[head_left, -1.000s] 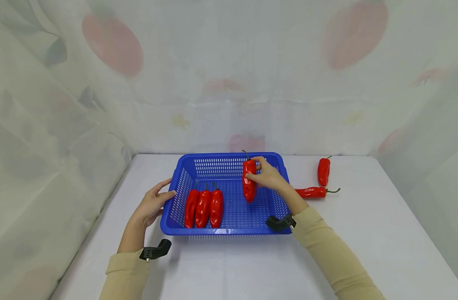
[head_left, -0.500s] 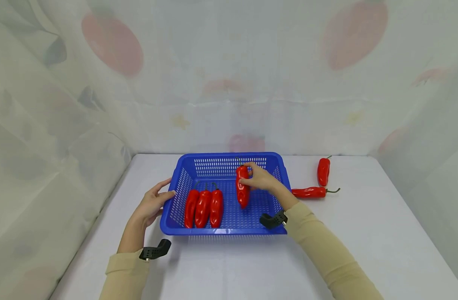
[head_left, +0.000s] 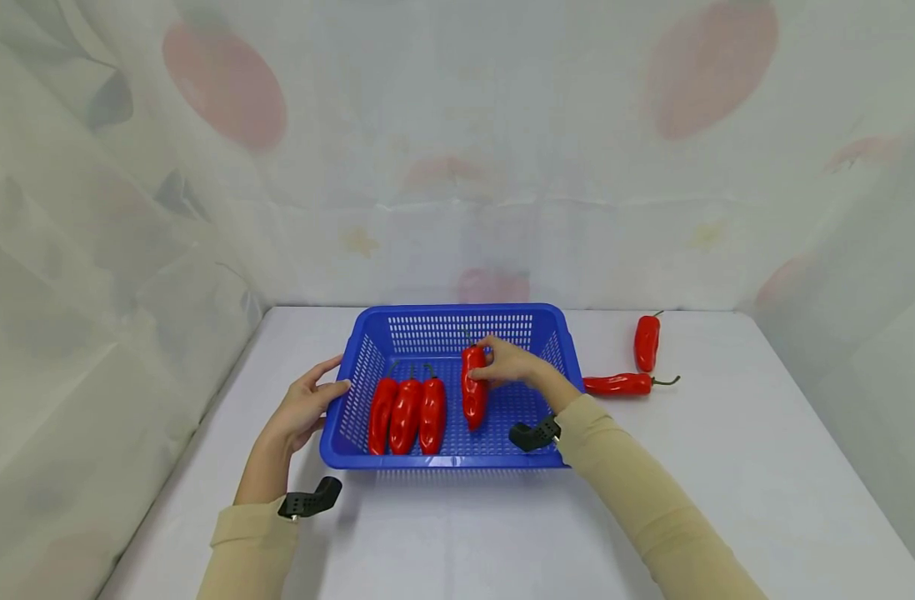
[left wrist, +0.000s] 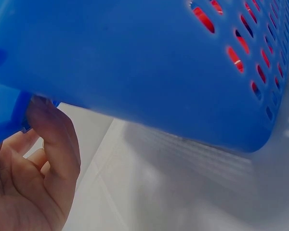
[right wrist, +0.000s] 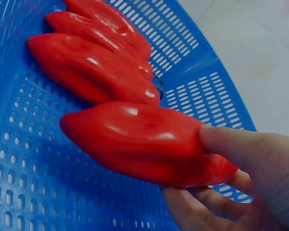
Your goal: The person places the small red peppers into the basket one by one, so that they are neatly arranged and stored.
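Note:
A blue plastic basket (head_left: 457,462) with slotted walls stands on the white table. My left hand (head_left: 305,408) grips its left rim, thumb on top and fingers outside; in the left wrist view the fingers (left wrist: 58,144) curl at the rim. My right hand (head_left: 506,363) pinches a red pepper (head_left: 473,392) near its stem end, tip pointing toward me, inside the basket. In the right wrist view the held pepper (right wrist: 135,139) overlaps its neighbour. Three more red peppers (head_left: 407,417) lie side by side in the basket's left part, stems away from me.
To the right of the basket lie two more red peppers: one sideways (head_left: 622,384) by the basket wall, the other lengthwise (head_left: 647,343) behind it. A patterned white curtain (head_left: 457,167) closes off the back and sides of the table (head_left: 442,542).
My right hand has carried the pepper leftward, toward me and lower into the basket, closer to the three peppers there. My left hand has stayed on the rim.

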